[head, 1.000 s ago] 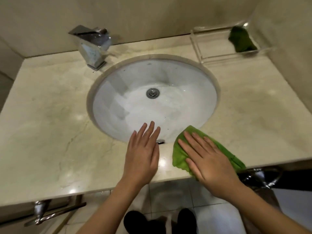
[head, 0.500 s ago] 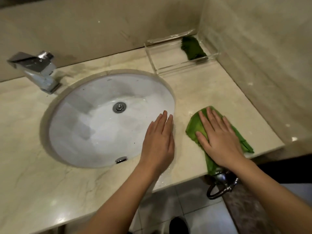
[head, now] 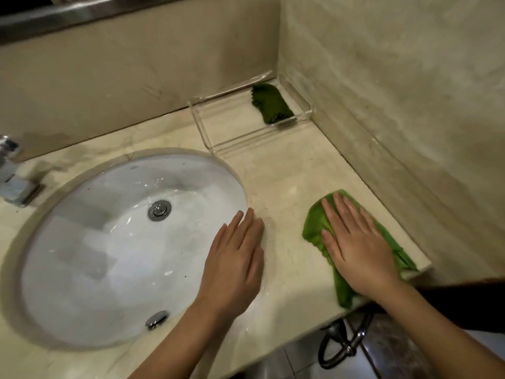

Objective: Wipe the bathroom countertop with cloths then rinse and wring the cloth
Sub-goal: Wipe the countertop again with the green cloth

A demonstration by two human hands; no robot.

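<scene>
Head view: right hand flat, pressing green cloth on countertop, 3 o'clock of sink; left hand flat, empty. Wiping probably midway; rinse, wring pending.

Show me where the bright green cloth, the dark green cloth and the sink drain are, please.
bright green cloth (head: pixel 313 220): head view, its bare left part.
dark green cloth (head: pixel 272 105): head view, its middle.
sink drain (head: pixel 159 210): head view, centre of the metal stopper.

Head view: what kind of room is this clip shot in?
Most likely a bathroom: a white oval basin sunk in a marble-look countertop, with a chrome tap at its rim.
</scene>
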